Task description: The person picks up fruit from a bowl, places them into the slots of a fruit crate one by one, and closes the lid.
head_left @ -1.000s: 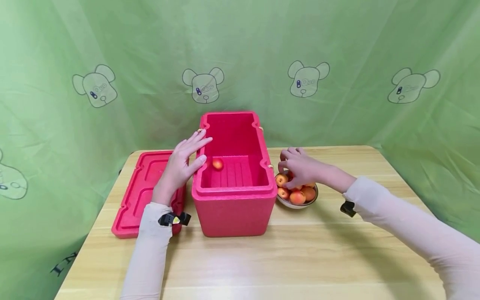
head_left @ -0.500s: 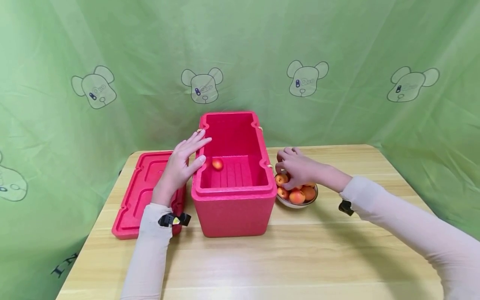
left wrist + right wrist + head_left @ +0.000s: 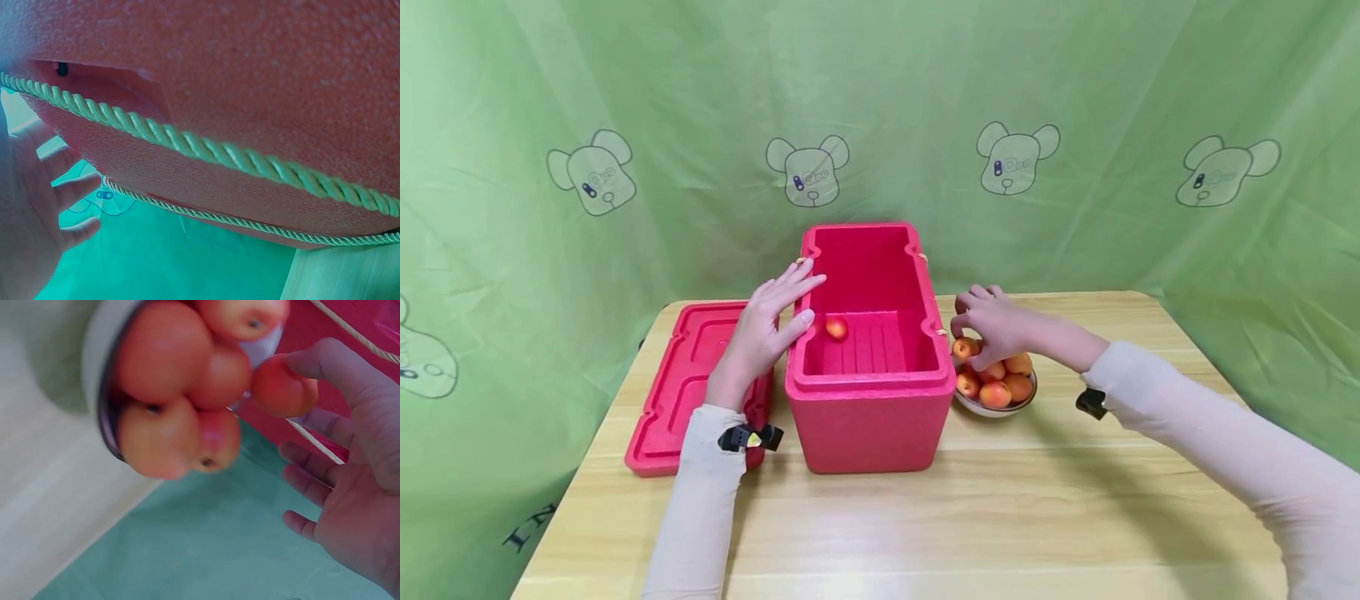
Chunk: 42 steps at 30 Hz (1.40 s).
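Note:
In the head view my left hand [image 3: 756, 337] rests with fairly straight fingers on the left rim of an uncovered red foam box [image 3: 868, 433]. One orange-red apricot [image 3: 836, 327] lies on the box floor. Right of the box stands a round bowl [image 3: 988, 412] heaped with several apricots [image 3: 996, 394]. Over its left side my right hand [image 3: 1003, 327] pinches one apricot [image 3: 284, 387] between thumb and finger. The right wrist view shows this fruit at the edge of the heap; whether it still touches the others is unclear.
A red lid [image 3: 673, 408] lies on the wooden table [image 3: 1000, 525] left of the box, partly behind the left arm. Twisted rope [image 3: 219, 155] runs along the box's side. Green cloth [image 3: 895, 67] with bear-head drawings hangs behind the table.
My right hand has lifted slightly with the pinched apricot, leaving more of the bowl's fruit visible. My left hand stays on the rim.

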Each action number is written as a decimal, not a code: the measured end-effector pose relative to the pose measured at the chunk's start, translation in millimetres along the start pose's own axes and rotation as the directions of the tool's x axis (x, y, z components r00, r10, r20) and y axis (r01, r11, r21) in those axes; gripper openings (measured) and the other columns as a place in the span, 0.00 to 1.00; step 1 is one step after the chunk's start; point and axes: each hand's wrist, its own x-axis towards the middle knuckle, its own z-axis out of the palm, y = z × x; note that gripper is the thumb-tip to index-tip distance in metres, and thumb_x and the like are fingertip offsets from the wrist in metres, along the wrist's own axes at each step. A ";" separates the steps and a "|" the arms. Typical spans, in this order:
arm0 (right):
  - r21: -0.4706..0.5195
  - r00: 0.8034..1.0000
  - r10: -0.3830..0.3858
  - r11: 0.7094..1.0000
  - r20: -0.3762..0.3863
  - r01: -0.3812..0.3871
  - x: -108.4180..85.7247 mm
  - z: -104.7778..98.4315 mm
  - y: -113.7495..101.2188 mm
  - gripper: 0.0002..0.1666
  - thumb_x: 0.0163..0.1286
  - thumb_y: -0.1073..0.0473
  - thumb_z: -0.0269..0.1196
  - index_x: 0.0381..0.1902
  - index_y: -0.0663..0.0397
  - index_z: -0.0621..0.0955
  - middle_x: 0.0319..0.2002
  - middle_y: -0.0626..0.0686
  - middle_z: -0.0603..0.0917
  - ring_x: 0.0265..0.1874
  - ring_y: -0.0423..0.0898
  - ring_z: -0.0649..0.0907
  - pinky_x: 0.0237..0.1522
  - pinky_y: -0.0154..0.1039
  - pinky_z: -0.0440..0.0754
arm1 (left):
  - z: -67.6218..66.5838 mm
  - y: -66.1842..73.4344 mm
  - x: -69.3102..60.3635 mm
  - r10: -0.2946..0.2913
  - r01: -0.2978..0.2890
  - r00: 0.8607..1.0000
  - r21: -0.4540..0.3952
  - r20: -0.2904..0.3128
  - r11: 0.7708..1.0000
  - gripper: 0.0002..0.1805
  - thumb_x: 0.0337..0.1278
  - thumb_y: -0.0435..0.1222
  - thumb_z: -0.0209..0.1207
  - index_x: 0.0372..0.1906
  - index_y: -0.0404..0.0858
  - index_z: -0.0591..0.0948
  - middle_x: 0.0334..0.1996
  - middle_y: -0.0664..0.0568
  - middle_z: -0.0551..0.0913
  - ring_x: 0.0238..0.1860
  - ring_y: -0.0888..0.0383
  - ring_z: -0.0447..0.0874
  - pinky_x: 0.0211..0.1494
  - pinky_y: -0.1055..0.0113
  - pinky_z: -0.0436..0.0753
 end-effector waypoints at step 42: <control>-0.181 0.972 -0.063 0.983 -0.228 0.021 51.8 -163.3 -45.3 0.15 0.58 0.50 0.69 0.41 0.50 0.85 0.44 0.58 0.73 0.50 0.57 0.66 0.60 0.66 0.56 | 0.3 -0.4 1.2 0.022 -0.023 1.000 0.025 0.007 0.999 0.34 0.64 0.51 0.56 0.76 0.56 0.70 0.79 0.59 0.62 0.82 0.56 0.54 0.81 0.37 0.51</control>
